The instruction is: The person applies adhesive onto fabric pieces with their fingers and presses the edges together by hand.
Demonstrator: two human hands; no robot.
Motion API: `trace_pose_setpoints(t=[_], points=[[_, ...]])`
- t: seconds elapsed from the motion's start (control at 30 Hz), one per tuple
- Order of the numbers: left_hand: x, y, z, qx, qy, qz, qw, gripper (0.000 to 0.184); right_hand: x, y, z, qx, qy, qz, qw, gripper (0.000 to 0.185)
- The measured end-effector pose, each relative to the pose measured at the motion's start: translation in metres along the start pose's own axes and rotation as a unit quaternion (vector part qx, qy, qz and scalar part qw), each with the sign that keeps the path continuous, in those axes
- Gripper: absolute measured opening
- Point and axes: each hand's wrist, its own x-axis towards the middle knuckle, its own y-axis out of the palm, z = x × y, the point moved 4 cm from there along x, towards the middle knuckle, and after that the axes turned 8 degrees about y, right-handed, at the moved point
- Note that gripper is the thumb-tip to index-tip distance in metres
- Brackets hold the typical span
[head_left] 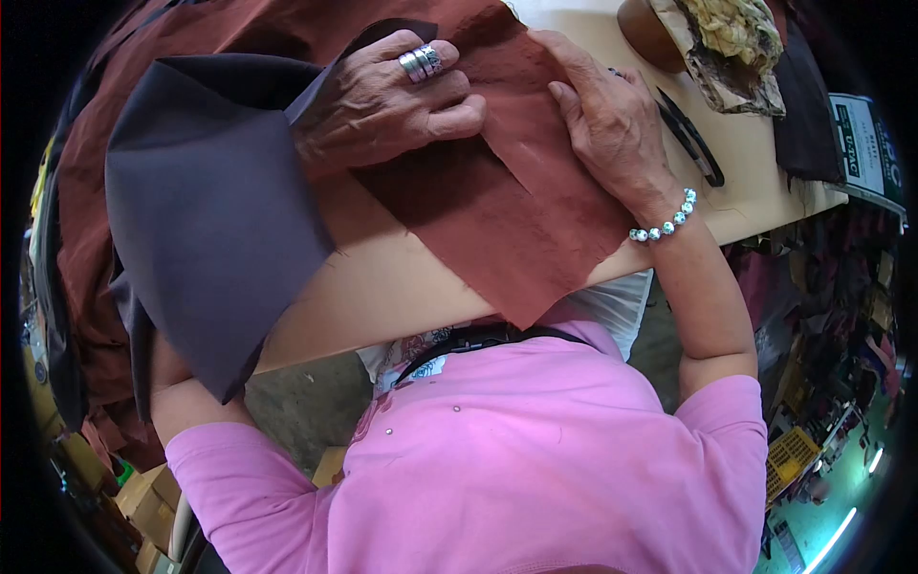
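Note:
My left hand [392,100], with silver rings, is closed, its curled fingers gripping the edge of a dark grey cloth [210,201]. That cloth drapes over my left forearm. Reddish-brown cloth pieces [516,230] lie on a pale tabletop [382,297] between my hands, one corner hanging over the near edge. Flat on the right side of this cloth rests my right hand [612,124], fingers extended and thumb apart. A beaded bracelet circles that wrist. Just right of it lies a slim black tool [690,137].
A brown round container [652,33] and a crumpled, yellowish layered bundle [732,53] sit at the back right. Dark cloth [808,115] hangs beside a printed sign [865,143]. More reddish cloth [86,249] is heaped at the left. A yellow crate [790,463] stands lower right.

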Motion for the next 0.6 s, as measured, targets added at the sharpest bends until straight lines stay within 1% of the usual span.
trace_pose_setpoints(t=[0.1,0.2,0.3,0.4,0.5,0.6], points=[[-0.0007,-0.0003,0.0002,0.000,-0.007,0.002,1.000,0.029,0.0005,-0.0002,0.0006,-0.003,0.007,0.005,1.000,0.051],[-0.0034,0.0003,0.0018,-0.006,-0.031,0.037,0.999,0.031,0.0000,-0.0004,0.0000,-0.002,0.006,0.003,1.000,0.051],[-0.0059,0.0040,-0.0005,0.031,-0.014,0.067,0.997,0.031,0.0007,-0.0006,0.0009,-0.005,-0.004,-0.012,1.000,0.051],[-0.0072,-0.0002,0.0024,0.017,-0.029,0.047,0.998,0.031,0.0005,-0.0015,0.0011,0.000,-0.005,-0.008,1.000,0.051],[-0.0088,-0.0053,0.0052,0.050,-0.027,0.044,0.997,0.030,0.0002,-0.0011,0.0008,0.008,-0.006,-0.006,1.000,0.051],[-0.0089,-0.0047,0.0061,0.041,-0.049,0.041,0.997,0.030,0.0008,-0.0007,-0.0001,0.008,0.000,-0.004,1.000,0.051]])
